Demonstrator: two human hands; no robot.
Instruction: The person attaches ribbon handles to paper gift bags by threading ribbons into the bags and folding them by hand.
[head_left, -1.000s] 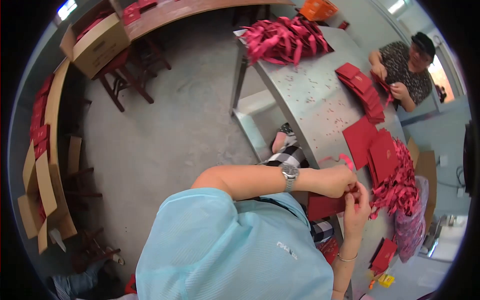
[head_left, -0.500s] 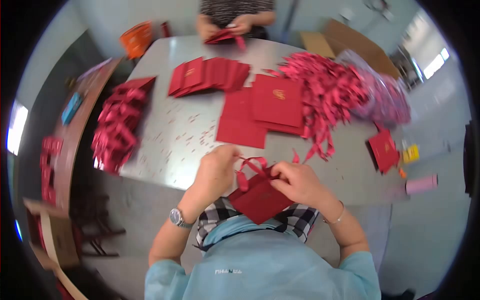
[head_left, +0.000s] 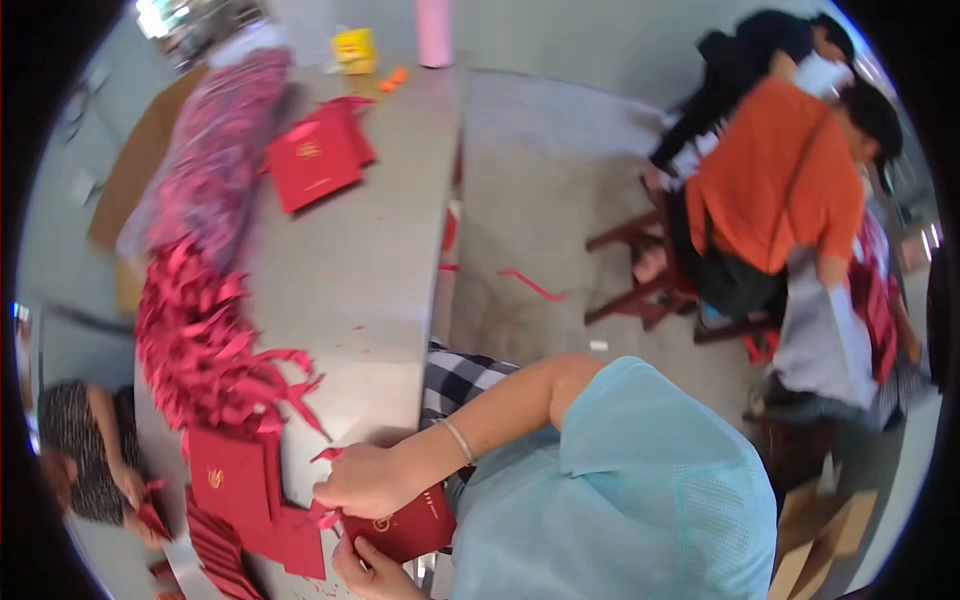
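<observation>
Because the lower edge of the frame cuts off the left forearm and the right hand [head_left: 365, 487] covers its own fingertips, the exact grip cannot be fully made out; the small print beside the bag's emblem is too small to read. The right arm, a bracelet [head_left: 458, 440] at its wrist, crosses leftward from the pale blue shirt [head_left: 660, 480], its hand curled closed around a red ribbon [head_left: 326, 519] that shows on both sides of the fist. Below it, the left hand [head_left: 368, 572] is partly curled, thumb and forefinger at the edge of the red bag [head_left: 410, 540]; whether they pinch it, I cannot tell. The bag sits at bottom centre, tilted, by the edge of the counter [head_left: 375, 260], its flat dark red face bearing a gold emblem partly covered by the hands.
</observation>
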